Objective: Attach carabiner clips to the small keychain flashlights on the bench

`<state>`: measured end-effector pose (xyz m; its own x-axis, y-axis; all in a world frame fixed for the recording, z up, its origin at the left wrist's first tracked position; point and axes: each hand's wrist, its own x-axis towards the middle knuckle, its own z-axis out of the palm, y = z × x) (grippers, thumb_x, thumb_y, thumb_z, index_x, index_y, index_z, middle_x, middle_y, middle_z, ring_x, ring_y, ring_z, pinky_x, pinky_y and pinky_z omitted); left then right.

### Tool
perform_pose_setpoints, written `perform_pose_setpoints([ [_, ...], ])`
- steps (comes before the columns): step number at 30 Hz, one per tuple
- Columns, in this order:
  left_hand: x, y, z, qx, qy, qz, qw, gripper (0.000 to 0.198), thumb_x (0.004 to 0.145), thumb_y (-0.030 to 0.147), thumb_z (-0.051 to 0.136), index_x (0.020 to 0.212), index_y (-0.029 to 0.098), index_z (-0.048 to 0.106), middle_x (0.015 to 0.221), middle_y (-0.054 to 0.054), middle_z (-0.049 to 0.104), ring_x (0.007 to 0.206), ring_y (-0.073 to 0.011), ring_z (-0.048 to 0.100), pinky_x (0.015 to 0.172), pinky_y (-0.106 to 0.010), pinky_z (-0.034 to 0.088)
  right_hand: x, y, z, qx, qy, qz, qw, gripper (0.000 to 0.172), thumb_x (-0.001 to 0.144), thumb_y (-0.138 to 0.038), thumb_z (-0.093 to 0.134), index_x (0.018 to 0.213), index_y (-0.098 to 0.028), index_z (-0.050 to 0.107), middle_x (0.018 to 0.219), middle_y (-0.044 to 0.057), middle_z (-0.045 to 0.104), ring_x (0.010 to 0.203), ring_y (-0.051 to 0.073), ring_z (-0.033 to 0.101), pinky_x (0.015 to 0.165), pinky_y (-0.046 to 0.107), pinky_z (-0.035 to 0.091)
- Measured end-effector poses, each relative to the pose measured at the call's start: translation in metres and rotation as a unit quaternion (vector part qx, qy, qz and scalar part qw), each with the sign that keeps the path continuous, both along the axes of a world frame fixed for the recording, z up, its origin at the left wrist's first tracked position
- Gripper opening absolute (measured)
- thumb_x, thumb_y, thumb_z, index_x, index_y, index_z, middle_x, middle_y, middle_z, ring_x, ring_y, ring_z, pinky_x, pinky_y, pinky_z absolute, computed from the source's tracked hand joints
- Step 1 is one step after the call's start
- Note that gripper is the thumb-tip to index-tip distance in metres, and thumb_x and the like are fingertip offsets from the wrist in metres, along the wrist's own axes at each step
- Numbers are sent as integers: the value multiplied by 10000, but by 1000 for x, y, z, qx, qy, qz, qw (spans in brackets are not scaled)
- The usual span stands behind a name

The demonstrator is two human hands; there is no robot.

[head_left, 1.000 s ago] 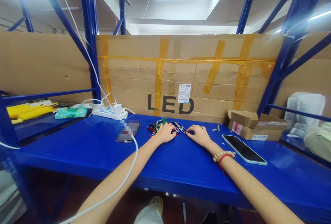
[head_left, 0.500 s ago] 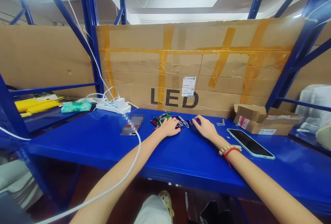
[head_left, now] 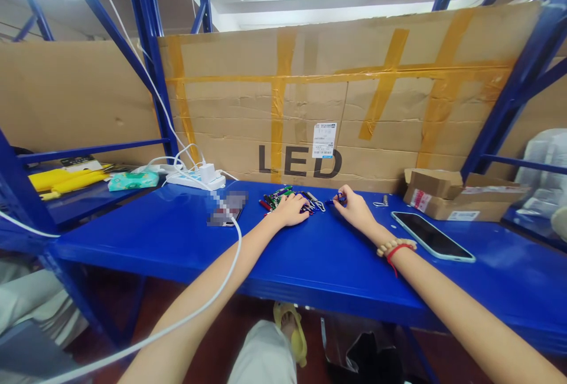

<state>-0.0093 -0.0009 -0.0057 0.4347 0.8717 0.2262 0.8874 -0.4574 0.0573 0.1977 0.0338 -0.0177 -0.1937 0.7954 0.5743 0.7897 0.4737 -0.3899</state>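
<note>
Small metal pieces (head_left: 274, 198) in green, red, blue, black and silver lie in a loose pile on the blue table; several look like carabiner clips, too small to be sure. Over the pile's right side rests my left hand (head_left: 291, 210), palm down, fingers spread and touching the pieces. To the right of it, my right hand (head_left: 354, 207) pinches a small blue metal piece (head_left: 341, 198) between thumb and fingers, just above the table. A silver clip (head_left: 322, 207) pokes out at the pile's right edge, between my hands.
Right of my right hand lie a separate silver piece (head_left: 383, 201) and a phone (head_left: 432, 236). An open cardboard box (head_left: 465, 198) stands behind. At left are a charging phone (head_left: 228, 210), its white cable crossing my left forearm, and a power strip (head_left: 195, 178). Tall cardboard (head_left: 221, 112) borders the back.
My right hand's fingers have closed on the small blue piece. My left hand stays on the pile. The camera view has shifted slightly.
</note>
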Motion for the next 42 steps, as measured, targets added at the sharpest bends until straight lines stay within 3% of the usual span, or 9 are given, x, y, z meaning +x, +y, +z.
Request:
perform_pose_setpoints([
  [8, -2, -1, 2, -10, -19, -4, 1000, 315, 833, 335, 380, 1100, 227, 507, 1240, -60, 510, 1175, -250, 402, 1002, -470, 280, -2, -8, 3, -8, -51, 94, 994, 153, 766, -138, 456, 880, -211, 527, 935, 26, 610, 820, 142, 573, 738, 256, 436],
  [13, -1, -3, 3, -18, -23, -4, 1000, 319, 832, 332, 385, 1109, 229, 504, 1247, -57, 504, 1188, -247, 391, 1019, -469, 260, -3, -10, 2, -24, -98, 63, 993, 189, 839, -186, 416, 895, -218, 594, 1003, 33, 570, 806, 133, 571, 742, 264, 447],
  [21, -1, -4, 3, -22, -19, 3, 1000, 340, 829, 322, 379, 1128, 211, 498, 1266, -65, 495, 1188, -248, 390, 1024, -461, 257, 1, -4, -1, -89, -119, 12, 989, 414, 745, -55, 453, 1114, -214, 552, 1106, 54, 592, 1014, 159, 561, 862, 263, 430],
  [27, -1, -2, 2, -19, -17, 1, 1000, 346, 827, 332, 380, 1130, 215, 498, 1263, -70, 498, 1207, -256, 378, 1013, -463, 269, 3, -6, -1, -125, -162, -30, 978, 482, 806, -97, 363, 1269, -201, 451, 1252, 99, 523, 1094, 215, 537, 873, 334, 425],
  [34, -2, 0, 1, -9, -15, -1, 1000, 323, 827, 330, 380, 1108, 226, 499, 1254, -57, 506, 1188, -251, 395, 1003, -459, 282, 1, -8, 1, -123, -167, -37, 978, 367, 851, -271, 409, 1189, -216, 539, 1215, 79, 566, 1040, 216, 570, 848, 330, 429],
  [42, -1, -2, 2, -14, -15, 1, 1000, 337, 826, 332, 378, 1119, 216, 500, 1258, -67, 502, 1188, -254, 395, 1004, -463, 282, -1, -14, 6, -139, -167, -43, 975, 382, 892, -399, 354, 1126, -229, 603, 1131, 67, 641, 1050, 255, 579, 815, 361, 440],
])
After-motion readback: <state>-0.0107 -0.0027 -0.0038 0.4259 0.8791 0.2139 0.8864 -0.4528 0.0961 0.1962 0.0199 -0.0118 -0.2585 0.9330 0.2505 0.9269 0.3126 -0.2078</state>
